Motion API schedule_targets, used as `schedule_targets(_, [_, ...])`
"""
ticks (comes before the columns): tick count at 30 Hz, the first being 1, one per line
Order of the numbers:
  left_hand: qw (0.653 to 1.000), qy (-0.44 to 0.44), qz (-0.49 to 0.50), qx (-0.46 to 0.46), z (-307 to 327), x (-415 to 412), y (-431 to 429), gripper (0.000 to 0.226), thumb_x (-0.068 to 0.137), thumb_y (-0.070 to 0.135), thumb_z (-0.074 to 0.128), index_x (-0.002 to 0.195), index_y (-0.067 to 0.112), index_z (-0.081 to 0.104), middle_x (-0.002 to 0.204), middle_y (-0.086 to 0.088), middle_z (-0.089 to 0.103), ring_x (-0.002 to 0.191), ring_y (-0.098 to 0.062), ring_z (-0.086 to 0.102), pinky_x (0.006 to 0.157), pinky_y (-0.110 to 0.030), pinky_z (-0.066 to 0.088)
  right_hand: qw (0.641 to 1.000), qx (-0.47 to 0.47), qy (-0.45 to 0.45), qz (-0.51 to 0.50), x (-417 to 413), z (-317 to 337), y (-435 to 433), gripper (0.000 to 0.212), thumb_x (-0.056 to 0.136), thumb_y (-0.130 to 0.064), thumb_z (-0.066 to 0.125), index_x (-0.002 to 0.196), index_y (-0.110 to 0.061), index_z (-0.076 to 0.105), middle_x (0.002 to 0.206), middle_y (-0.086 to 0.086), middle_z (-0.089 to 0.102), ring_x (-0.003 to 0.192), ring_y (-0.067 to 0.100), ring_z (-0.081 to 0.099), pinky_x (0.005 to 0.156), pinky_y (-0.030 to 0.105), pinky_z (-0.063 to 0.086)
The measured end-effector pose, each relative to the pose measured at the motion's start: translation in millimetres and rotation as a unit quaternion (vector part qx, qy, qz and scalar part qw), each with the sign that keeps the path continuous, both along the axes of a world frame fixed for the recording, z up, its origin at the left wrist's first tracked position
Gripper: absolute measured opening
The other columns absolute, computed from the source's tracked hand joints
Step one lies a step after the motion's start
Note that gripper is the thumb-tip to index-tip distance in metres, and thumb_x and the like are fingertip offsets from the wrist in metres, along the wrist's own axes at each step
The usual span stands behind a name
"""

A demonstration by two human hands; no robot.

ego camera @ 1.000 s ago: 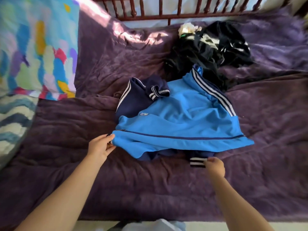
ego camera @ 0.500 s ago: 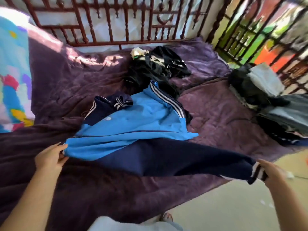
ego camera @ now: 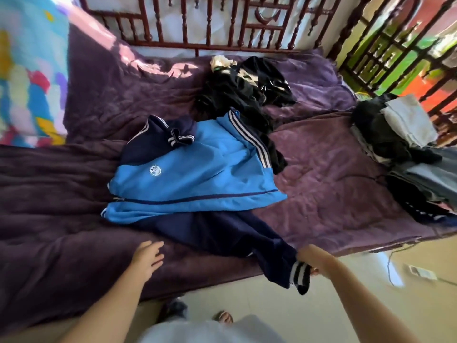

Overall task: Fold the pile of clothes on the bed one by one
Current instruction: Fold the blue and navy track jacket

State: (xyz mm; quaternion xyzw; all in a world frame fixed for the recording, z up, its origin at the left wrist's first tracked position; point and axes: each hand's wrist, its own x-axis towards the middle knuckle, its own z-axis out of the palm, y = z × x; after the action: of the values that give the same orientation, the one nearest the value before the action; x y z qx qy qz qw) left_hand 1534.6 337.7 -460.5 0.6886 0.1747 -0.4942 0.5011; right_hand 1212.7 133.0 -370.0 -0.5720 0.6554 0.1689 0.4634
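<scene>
My right hand [ego camera: 315, 261] pinches the striped cuff of the soft, slippery blue-and-navy track jacket [ego camera: 193, 174] at the purple bed's [ego camera: 61, 219] front edge, my left hand [ego camera: 148, 256] open and empty; shoulder seams should grip best.

A single head-worn wide-angle camera is looking forward and steeply down from beside the near edge of the purple-blanketed bed [ego camera: 74, 219]. It is facing the dark red wooden spindle headboard [ego camera: 197, 26] across the bed. Both forearms are reaching in from below, close to the lens; edges are bending with distortion.
</scene>
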Motion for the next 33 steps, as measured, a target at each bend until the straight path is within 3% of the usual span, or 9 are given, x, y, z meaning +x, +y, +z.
schedule_targets(5, [0.999, 0.020, 0.036, -0.009, 5.1, -29.2, -8.5, 0.048, 0.094, 0.019, 0.055, 0.137, 0.005, 0.039, 0.132, -0.024, 0.044, 0.110, -0.038, 0.050, 0.095, -0.044, 0.041, 0.972, -0.001, -0.199, 0.126, 19.1, 82.4, -17.5, 0.039, 0.087, 0.008, 0.039, 0.058, -0.011, 0.056, 0.061, 0.007, 0.043, 0.052, 0.010, 0.039, 0.054, 0.026, 0.030])
schedule_targets(13, [0.940, 0.194, 0.219, -0.173, 31.1, -53.0, -49.5, 0.076, 0.089, 0.047, 0.056, 0.147, 0.013, 0.021, 0.147, -0.020, 0.032, 0.133, -0.035, 0.037, 0.108, -0.047, 0.032, 0.876, 0.036, -0.468, 0.115, -12.7, 164.8, -18.1, 0.040, 0.081, 0.006, 0.048, 0.057, -0.011, 0.075, 0.052, 0.004, 0.063, 0.044, 0.010, 0.054, 0.047, 0.016, 0.040])
schedule_targets(15, [0.922, 0.209, 0.261, -0.196, 43.0, -55.5, -60.0, 0.058, 0.093, 0.033, 0.055, 0.141, 0.008, 0.032, 0.138, -0.015, 0.041, 0.129, -0.028, 0.044, 0.099, -0.035, 0.044, 0.799, 0.129, -0.578, 0.104, -20.8, 171.0, -9.3, 0.024, 0.085, -0.003, 0.053, 0.078, 0.009, 0.073, 0.074, 0.023, 0.068, 0.069, 0.024, 0.066, 0.067, 0.027, 0.051])
schedule_targets(17, [0.927, 0.200, 0.264, -0.176, 47.5, -58.8, -69.1, 0.025, 0.097, 0.013, 0.048, 0.119, 0.001, 0.050, 0.115, -0.011, 0.048, 0.105, -0.019, 0.057, 0.060, -0.015, 0.052, 0.682, 0.186, -0.704, 0.072, -23.3, 173.6, -3.3, 0.033, 0.092, 0.014, 0.024, 0.108, 0.032, 0.045, 0.106, 0.049, 0.051, 0.104, 0.050, 0.054, 0.096, 0.050, 0.042])
schedule_targets(20, [0.938, 0.147, 0.275, -0.153, 44.0, -62.9, -70.5, 0.018, 0.097, 0.001, 0.041, 0.080, 0.007, 0.045, 0.079, -0.003, 0.046, 0.062, -0.008, 0.043, 0.031, -0.011, 0.035, 0.756, 0.062, -0.651, 0.022, -29.2, 166.6, -1.5, 0.026, 0.085, 0.006, 0.042, 0.092, 0.021, 0.063, 0.089, 0.040, 0.062, 0.089, 0.038, 0.064, 0.085, 0.041, 0.051])
schedule_targets(22, [0.958, 0.060, 0.264, -0.099, 39.9, -63.0, -60.0, 0.013, 0.093, -0.003, 0.047, 0.084, 0.006, 0.047, 0.072, -0.005, 0.046, 0.058, -0.010, 0.042, 0.032, -0.012, 0.037, 0.854, -0.010, -0.519, -0.018, -34.4, 159.6, -7.2, 0.015, 0.058, -0.010, 0.058, 0.048, -0.005, 0.068, 0.048, 0.012, 0.061, 0.046, 0.013, 0.059, 0.051, 0.016, 0.049])
schedule_targets(24, [0.977, -0.074, 0.196, -0.045, 40.4, -60.1, -39.4, 0.017, 0.088, -0.006, 0.053, 0.104, -0.001, 0.056, 0.068, -0.009, 0.048, 0.054, -0.014, 0.042, 0.032, -0.014, 0.037, 0.903, -0.035, -0.417, -0.095, -42.2, 139.8, -22.7, 0.018, 0.056, -0.008, 0.050, 0.040, -0.010, 0.058, 0.042, 0.003, 0.049, 0.038, 0.010, 0.046, 0.043, 0.015, 0.041])
schedule_targets(28, [0.969, -0.238, 0.044, 0.056, 34.6, -45.2, 13.6, 0.042, 0.083, -0.007, 0.057, 0.124, 0.002, 0.054, 0.070, -0.010, 0.057, 0.052, -0.019, 0.048, 0.046, -0.027, 0.042, 0.950, 0.055, -0.213, -0.220, -42.7, 80.2, -31.6, 0.006, 0.063, -0.005, 0.048, 0.058, -0.008, 0.046, 0.051, 0.010, 0.044, 0.046, 0.022, 0.045, 0.055, 0.029, 0.038])
schedule_targets(33, [0.970, -0.216, -0.008, 0.112, 21.7, -41.1, 30.8, 0.041, 0.085, -0.009, 0.054, 0.125, -0.001, 0.051, 0.091, -0.020, 0.059, 0.057, -0.020, 0.054, 0.034, -0.019, 0.046, 0.964, 0.052, -0.157, -0.207, 6.6, 15.1, -10.2, 0.036, 0.085, -0.004, 0.039, 0.049, -0.009, 0.046, 0.041, 0.008, 0.043, 0.042, 0.024, 0.043, 0.047, 0.024, 0.037])
